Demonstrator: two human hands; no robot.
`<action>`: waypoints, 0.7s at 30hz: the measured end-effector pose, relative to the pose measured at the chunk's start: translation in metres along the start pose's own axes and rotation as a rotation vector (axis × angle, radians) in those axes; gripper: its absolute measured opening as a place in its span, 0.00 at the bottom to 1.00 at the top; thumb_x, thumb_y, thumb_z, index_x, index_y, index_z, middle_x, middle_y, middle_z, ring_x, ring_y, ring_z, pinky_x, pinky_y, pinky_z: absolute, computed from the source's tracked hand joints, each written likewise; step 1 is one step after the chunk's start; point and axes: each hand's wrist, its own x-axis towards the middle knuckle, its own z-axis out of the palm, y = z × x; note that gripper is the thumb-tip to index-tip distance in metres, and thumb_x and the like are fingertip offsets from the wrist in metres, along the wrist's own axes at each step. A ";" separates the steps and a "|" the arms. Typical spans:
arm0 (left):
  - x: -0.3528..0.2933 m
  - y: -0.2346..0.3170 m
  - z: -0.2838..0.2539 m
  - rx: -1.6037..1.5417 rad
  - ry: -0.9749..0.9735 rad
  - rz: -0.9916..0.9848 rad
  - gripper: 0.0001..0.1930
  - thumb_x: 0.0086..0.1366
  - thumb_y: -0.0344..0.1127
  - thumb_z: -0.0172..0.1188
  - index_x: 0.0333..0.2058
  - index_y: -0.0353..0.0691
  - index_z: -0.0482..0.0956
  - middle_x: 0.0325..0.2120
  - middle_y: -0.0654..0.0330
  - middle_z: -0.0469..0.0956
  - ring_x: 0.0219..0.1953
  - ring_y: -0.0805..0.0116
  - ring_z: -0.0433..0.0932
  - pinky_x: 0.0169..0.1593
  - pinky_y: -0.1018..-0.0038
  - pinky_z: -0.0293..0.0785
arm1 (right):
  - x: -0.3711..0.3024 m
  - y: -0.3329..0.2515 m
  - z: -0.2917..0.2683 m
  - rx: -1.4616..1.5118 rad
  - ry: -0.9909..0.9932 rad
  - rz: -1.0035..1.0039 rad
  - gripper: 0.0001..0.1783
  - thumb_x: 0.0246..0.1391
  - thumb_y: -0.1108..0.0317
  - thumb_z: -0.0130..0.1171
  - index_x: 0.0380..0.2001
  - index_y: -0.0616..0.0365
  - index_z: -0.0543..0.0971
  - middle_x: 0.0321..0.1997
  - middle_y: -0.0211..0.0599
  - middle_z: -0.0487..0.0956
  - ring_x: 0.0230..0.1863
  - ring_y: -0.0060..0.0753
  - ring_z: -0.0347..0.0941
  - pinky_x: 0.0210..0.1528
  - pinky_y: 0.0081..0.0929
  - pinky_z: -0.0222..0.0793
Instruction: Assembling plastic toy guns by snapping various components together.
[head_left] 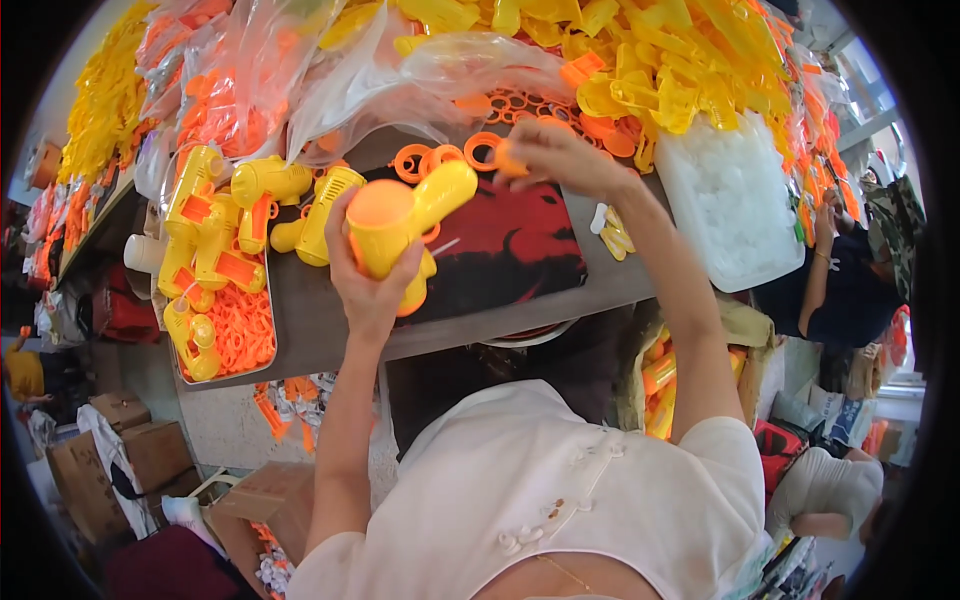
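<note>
My left hand (365, 285) grips a yellow plastic toy gun body (405, 215) with an orange round cap facing me, held above the grey table (320, 335). My right hand (560, 155) reaches further back and pinches a small orange ring piece (508, 160) next to a scatter of orange rings (440, 157). A red and black cloth (510, 250) lies under the held toy.
Several finished yellow toy guns (215, 235) lie at the left over a tray of orange parts (240, 335). Bags of orange parts (240, 90) and a heap of yellow parts (660, 60) fill the back. A white tub (730, 200) stands right. Another person (850, 280) sits at far right. Cardboard boxes (120, 450) sit on the floor.
</note>
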 end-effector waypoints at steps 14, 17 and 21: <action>-0.010 0.011 0.019 -0.128 -0.252 -0.119 0.37 0.51 0.26 0.66 0.60 0.38 0.59 0.50 0.57 0.70 0.50 0.68 0.73 0.53 0.71 0.73 | -0.082 0.008 0.054 0.006 0.085 -0.182 0.23 0.62 0.63 0.53 0.59 0.58 0.71 0.52 0.27 0.76 0.48 0.15 0.71 0.48 0.15 0.67; -0.015 0.008 0.016 -0.305 -0.248 -0.296 0.38 0.50 0.26 0.66 0.60 0.38 0.59 0.51 0.57 0.70 0.50 0.68 0.73 0.54 0.71 0.72 | -0.093 0.000 0.056 0.062 0.038 -0.203 0.23 0.64 0.61 0.50 0.59 0.57 0.70 0.57 0.31 0.74 0.56 0.20 0.68 0.57 0.20 0.64; -0.023 0.018 0.025 -0.279 -0.358 -0.244 0.38 0.50 0.26 0.66 0.60 0.38 0.59 0.51 0.57 0.70 0.50 0.69 0.73 0.53 0.71 0.72 | -0.086 -0.008 0.060 0.130 -0.073 -0.331 0.23 0.64 0.59 0.48 0.59 0.57 0.70 0.56 0.33 0.74 0.53 0.26 0.72 0.53 0.21 0.66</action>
